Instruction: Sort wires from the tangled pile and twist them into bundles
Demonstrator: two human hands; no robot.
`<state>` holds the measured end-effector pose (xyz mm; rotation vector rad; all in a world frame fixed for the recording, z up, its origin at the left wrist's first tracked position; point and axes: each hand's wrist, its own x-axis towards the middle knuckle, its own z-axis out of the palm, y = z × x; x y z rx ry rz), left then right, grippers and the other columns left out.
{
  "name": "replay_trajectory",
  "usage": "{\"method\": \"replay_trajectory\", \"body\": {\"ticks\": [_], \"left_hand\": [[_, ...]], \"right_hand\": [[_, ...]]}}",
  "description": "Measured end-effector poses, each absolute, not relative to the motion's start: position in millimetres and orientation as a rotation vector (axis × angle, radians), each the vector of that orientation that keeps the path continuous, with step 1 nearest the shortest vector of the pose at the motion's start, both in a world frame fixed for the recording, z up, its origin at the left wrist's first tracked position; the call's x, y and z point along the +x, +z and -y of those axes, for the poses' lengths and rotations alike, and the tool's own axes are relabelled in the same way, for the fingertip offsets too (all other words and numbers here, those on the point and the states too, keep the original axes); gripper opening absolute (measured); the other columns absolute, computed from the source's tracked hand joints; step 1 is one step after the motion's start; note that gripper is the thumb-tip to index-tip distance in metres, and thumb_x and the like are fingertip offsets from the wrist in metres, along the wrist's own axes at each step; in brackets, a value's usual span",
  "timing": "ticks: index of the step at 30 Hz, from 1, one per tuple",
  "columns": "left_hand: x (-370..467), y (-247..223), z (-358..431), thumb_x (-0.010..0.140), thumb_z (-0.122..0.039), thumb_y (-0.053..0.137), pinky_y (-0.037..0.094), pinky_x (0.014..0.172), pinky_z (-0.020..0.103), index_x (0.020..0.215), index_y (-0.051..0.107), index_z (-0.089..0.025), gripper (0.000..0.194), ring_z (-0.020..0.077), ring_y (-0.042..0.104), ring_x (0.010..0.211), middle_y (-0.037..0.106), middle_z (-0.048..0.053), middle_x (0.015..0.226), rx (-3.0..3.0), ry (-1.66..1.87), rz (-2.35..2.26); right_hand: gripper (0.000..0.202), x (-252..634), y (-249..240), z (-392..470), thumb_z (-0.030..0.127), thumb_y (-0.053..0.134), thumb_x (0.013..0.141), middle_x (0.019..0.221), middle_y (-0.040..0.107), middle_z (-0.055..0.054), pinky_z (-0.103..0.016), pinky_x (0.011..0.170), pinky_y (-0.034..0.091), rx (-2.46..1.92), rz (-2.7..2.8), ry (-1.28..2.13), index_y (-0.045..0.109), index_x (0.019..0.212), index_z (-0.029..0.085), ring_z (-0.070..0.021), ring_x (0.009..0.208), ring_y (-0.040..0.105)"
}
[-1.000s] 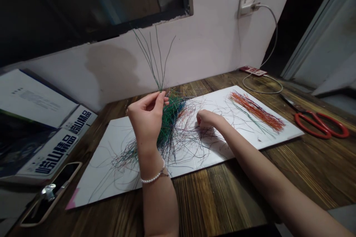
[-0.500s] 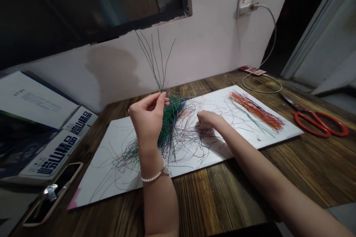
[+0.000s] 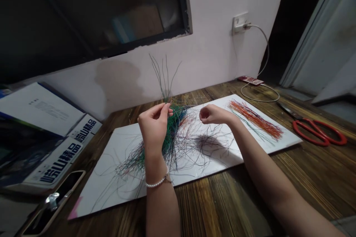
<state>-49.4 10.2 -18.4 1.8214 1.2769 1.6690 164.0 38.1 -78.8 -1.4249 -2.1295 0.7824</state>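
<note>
My left hand point(image 3: 155, 122) is closed in a pinch on a small bunch of thin green wires point(image 3: 164, 81), whose free ends fan upward. A bead bracelet point(image 3: 158, 182) circles that wrist. Behind and below the hand lies a tangled heap of thin wires point(image 3: 174, 144), mostly green and dark blue with some red. My right hand point(image 3: 211, 114) hovers over the heap's right side with its fingers curled together; whatever they hold, if anything, is too fine to make out. Under both hands is a white board point(image 3: 111, 155).
A neat bundle of orange and purple wires point(image 3: 256, 118) lies on the board's right end, with a few green wires beside it. Red-handled scissors point(image 3: 319, 132) rest farther right. At left are printed boxes point(image 3: 59, 163) and a phone point(image 3: 52, 203). A charging cable point(image 3: 268, 44) hangs from the wall socket.
My right hand has lifted off the wire heap and come up slightly. The left hand keeps its pinch on the green wires. The whole view has shifted a little.
</note>
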Motion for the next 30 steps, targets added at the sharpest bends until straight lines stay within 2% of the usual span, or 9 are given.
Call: {"method": "replay_trajectory", "body": {"ticks": [6,13,19,22,26,30], "left_hand": [[-44.9,-21.3,-11.8,0.075,-0.031,0.066,0.055,0.062,0.025,0.079,0.072,-0.013,0.020,0.0138,0.066,0.059,0.070,0.005,0.067,1.799,1.593,-1.323],[-36.5,-24.9,-13.2,0.075,-0.032,0.064,0.055,0.065,0.027,0.079,0.072,-0.013,0.020,0.0155,0.067,0.062,0.070,0.006,0.068,1.857,1.473,-1.329],[-30.7,-23.9,-9.1,0.074,-0.031,0.066,0.054,0.060,0.025,0.080,0.072,-0.013,0.019,0.0159,0.067,0.061,0.070,0.005,0.068,1.798,1.472,-1.324],[-28.6,-20.2,-3.8,0.073,-0.031,0.067,0.053,0.059,0.023,0.079,0.072,-0.014,0.019,0.0142,0.066,0.060,0.070,0.005,0.067,1.720,1.487,-1.232],[-26.9,-12.5,9.0,0.072,-0.031,0.070,0.053,0.060,0.020,0.077,0.073,-0.015,0.017,0.0113,0.064,0.060,0.069,0.004,0.066,1.665,1.520,-1.075],[-23.8,-5.9,24.7,0.073,-0.028,0.070,0.053,0.060,0.019,0.077,0.074,-0.015,0.014,0.0100,0.063,0.061,0.070,0.004,0.066,1.687,1.506,-0.984]], "right_hand": [[0.005,160.6,-56.5,-18.2,0.014,0.051,0.072,0.064,0.058,0.001,-0.020,0.053,0.042,-1.108,1.992,0.811,0.055,0.072,0.016,-0.0084,0.058,0.053],[0.009,160.5,-53.8,-15.9,0.007,0.054,0.064,0.055,0.053,0.001,-0.022,0.045,0.032,-1.171,1.845,0.586,0.056,0.061,0.015,-0.0072,0.050,0.044],[0.005,156.8,-42.9,-7.2,0.010,0.055,0.071,0.059,0.051,0.003,-0.020,0.046,0.035,-1.053,1.767,0.593,0.056,0.070,0.015,-0.0064,0.052,0.044],[0.001,154.3,-33.0,4.4,0.015,0.060,0.073,0.062,0.054,0.002,-0.021,0.048,0.039,-0.899,1.658,0.657,0.059,0.072,0.014,-0.0069,0.054,0.047],[0.009,150.8,-18.5,24.0,0.022,0.068,0.073,0.069,0.065,-0.003,-0.023,0.056,0.046,-0.778,1.501,0.706,0.067,0.076,0.014,-0.0100,0.062,0.056],[0.009,143.3,-8.4,41.1,0.020,0.069,0.073,0.073,0.070,-0.004,-0.024,0.060,0.049,-0.710,1.497,0.687,0.071,0.079,0.014,-0.0117,0.067,0.061]]}}
